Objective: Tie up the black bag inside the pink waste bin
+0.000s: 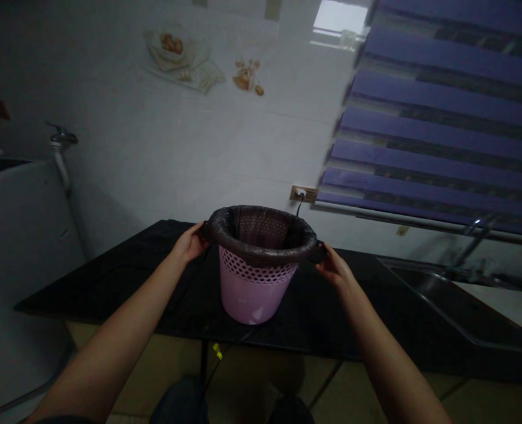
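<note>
A pink perforated wastebasket (252,288) stands on a black counter (110,277). A dark bin bag (261,248) lines it and is folded over the rim. My left hand (190,242) pinches the bag's edge at the left of the rim. At the right of the rim, my right hand (331,266) grips the bag's edge. Both arms reach forward from the bottom of the view.
A steel sink (446,294) with a tap (475,235) lies at the right. A purple striped blind (441,118) hangs above it. A wall socket with a black cord (302,194) is behind the basket. Another tap (62,147) sticks out at the left wall.
</note>
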The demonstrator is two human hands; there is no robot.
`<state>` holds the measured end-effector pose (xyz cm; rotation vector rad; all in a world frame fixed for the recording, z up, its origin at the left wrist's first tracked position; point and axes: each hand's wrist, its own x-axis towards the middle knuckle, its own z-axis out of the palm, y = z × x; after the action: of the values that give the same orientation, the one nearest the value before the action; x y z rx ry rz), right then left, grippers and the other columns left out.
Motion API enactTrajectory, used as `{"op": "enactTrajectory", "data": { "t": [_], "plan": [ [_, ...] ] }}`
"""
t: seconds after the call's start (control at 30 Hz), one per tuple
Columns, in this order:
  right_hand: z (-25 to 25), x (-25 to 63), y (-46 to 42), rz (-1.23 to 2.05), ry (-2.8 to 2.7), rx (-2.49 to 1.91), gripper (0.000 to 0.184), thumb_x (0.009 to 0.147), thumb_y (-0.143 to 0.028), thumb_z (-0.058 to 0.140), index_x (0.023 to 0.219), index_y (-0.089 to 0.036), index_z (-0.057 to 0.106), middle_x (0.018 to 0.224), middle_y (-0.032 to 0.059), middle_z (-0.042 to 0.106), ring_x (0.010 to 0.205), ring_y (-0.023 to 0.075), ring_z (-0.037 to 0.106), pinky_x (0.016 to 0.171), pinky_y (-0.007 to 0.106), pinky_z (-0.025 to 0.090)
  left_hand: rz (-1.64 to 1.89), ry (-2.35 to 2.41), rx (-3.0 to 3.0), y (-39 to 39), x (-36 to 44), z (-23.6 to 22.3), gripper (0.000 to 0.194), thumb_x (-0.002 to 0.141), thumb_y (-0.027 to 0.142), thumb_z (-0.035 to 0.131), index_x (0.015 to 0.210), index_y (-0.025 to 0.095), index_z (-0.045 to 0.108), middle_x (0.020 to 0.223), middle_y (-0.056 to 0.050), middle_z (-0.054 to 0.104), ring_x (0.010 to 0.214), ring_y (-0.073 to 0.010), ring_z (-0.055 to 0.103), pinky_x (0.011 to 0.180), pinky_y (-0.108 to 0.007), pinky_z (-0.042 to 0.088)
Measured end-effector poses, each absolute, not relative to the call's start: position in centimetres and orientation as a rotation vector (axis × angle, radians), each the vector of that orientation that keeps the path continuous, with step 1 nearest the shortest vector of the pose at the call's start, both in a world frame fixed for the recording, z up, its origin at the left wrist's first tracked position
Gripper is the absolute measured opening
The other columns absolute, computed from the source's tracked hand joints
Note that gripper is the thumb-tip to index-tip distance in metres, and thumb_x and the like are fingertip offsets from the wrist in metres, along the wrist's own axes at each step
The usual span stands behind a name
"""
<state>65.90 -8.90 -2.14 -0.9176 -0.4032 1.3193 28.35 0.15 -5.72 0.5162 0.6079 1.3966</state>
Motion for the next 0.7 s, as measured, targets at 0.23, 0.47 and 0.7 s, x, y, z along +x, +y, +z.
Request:
{"op": "enactTrajectory", "data": {
  "t": [0.23, 0.47, 0.7],
  "plan": [
    [-1.4, 65.8, -9.1, 1.311, -0.395, -0.924, 0.024, 0.093, -0.014, 0.045, 0.073, -0.017, 0.058, 0.060, -0.0016, 0.064, 0.051, 0.0086, 0.060, 0.053, 0.018, 0.053, 1.400, 0.568, 0.558, 0.1, 28.3, -5.2, 0.020, 0.092, 0.016, 0.046, 0.081, 0.016, 0.063, 0.069, -0.002, 0.067, 0.057, -0.0130, 0.062, 0.051, -0.023, 0.050],
    [-1.0, 65.7, -9.1, 1.295, -0.393, -0.916, 0.025, 0.094, -0.016, 0.045, 0.073, -0.017, 0.058, 0.058, -0.0023, 0.063, 0.050, 0.0086, 0.060, 0.049, 0.018, 0.052, 1.434, 0.567, 0.548, -0.1, 28.5, -4.4, 0.018, 0.090, 0.014, 0.048, 0.080, 0.018, 0.063, 0.071, -0.002, 0.067, 0.059, -0.0134, 0.062, 0.053, -0.023, 0.051],
    [-1.0, 66.0, -9.1, 1.262, -0.421, -0.892, 0.026, 0.095, -0.018, 0.044, 0.075, -0.017, 0.061, 0.059, -0.0013, 0.065, 0.050, 0.0088, 0.061, 0.048, 0.017, 0.050, 1.457, 0.564, 0.546, -0.4, 28.8, -3.8, 0.013, 0.087, 0.016, 0.052, 0.083, 0.016, 0.064, 0.076, -0.002, 0.067, 0.063, -0.0135, 0.061, 0.057, -0.023, 0.049]
  ]
}}
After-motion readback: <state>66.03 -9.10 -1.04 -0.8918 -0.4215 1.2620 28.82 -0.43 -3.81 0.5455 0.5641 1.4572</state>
